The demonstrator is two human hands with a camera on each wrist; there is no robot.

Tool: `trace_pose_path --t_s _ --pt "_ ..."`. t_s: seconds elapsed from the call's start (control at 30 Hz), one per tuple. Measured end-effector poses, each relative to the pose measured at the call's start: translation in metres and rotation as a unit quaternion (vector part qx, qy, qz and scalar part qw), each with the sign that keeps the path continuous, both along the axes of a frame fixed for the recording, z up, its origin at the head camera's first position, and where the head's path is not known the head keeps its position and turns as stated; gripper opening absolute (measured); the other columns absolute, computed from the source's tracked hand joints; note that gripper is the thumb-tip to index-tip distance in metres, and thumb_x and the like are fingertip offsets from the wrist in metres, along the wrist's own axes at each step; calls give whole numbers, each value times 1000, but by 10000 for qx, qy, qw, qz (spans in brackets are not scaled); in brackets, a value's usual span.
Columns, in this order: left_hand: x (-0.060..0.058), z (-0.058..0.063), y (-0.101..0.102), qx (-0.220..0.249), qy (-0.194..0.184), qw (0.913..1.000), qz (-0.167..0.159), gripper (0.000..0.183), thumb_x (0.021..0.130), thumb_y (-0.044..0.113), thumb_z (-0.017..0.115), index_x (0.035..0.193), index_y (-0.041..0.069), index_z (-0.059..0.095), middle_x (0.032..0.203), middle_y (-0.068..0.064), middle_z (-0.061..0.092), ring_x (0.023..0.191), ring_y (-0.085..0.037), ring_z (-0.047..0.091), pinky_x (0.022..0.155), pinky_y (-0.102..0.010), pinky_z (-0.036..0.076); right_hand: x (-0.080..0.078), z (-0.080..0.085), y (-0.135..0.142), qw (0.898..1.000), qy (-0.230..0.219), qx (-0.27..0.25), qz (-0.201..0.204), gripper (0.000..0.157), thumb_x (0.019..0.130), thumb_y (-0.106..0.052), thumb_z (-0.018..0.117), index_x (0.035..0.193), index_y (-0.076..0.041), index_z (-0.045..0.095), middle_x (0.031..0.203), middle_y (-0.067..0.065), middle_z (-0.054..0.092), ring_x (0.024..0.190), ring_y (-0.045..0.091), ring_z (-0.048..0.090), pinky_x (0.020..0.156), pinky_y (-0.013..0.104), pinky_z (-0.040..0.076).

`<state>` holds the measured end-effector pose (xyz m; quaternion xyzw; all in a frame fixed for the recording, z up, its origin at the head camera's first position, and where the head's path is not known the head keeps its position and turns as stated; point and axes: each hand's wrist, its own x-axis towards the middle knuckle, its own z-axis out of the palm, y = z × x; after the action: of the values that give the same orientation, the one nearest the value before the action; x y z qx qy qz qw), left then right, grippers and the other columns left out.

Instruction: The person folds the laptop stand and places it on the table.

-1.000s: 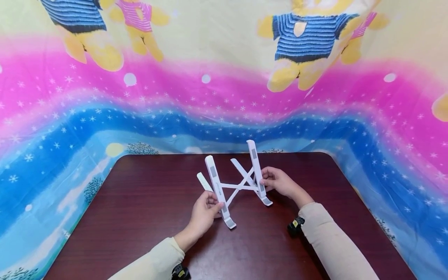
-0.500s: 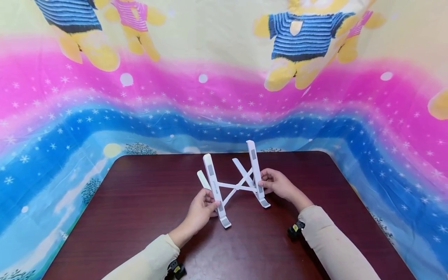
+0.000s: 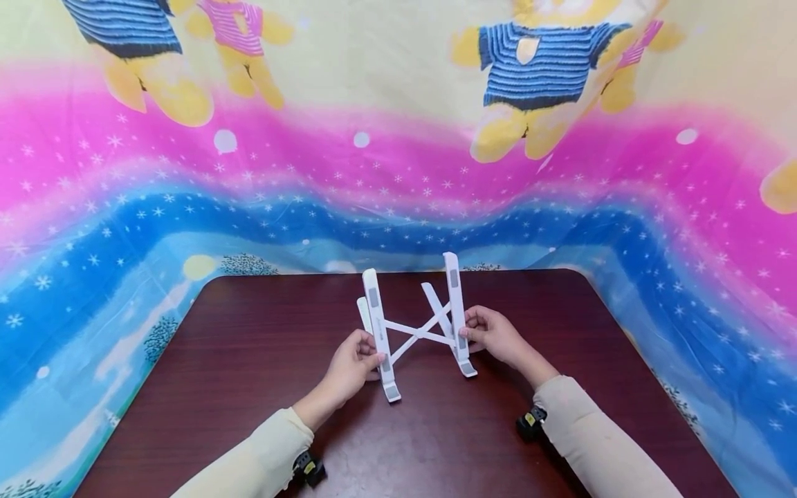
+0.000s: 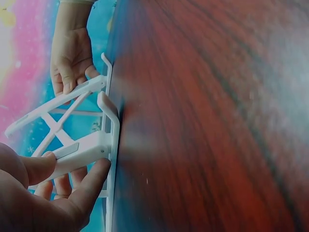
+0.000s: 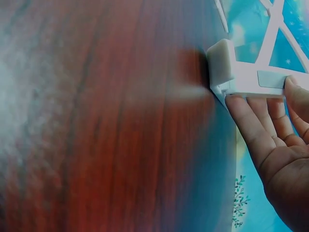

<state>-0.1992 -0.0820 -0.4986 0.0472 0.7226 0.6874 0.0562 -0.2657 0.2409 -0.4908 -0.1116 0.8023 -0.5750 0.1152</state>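
Note:
A white folding laptop stand [image 3: 378, 325] is spread open on the table, its two long arms tilted up and joined by crossed bars. Grey pads line the arms, and each front end has an upturned lip. My left hand [image 3: 349, 363] grips the left arm near its lower end, thumb on the upper face and fingers beneath, as the left wrist view [image 4: 63, 193] also bears out for this hand. On the other side, my right hand [image 3: 496, 337] pinches the right arm, thumb on a grey pad. In the right wrist view the stand's lip [image 5: 221, 63] is close to the tabletop.
The dark red-brown wooden table [image 3: 249, 394] has rounded far corners. A printed cloth backdrop [image 3: 398, 173] hangs behind and along its sides. Both forearms wear pale sleeves [image 3: 604, 429], with a small black device [image 3: 309, 469] at each wrist.
The stand has turned slightly, its left arm shifting left and becoming more upright. Both hands have kept their hold; the left has moved left and a little up, the right slightly down.

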Motion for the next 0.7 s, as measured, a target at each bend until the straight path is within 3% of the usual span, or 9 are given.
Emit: trace_pose_path --t_s 0.7 --pt "-15 2 -16 -120 -121 9998 -131 18 95 -5 67 108 -3 55 96 -17 62 86 -23 69 74 -51 63 17 0 -9 9997 67 -107 -201 23 98 -3 67 116 5 56 101 24 65 87 28 73 72 48 64"
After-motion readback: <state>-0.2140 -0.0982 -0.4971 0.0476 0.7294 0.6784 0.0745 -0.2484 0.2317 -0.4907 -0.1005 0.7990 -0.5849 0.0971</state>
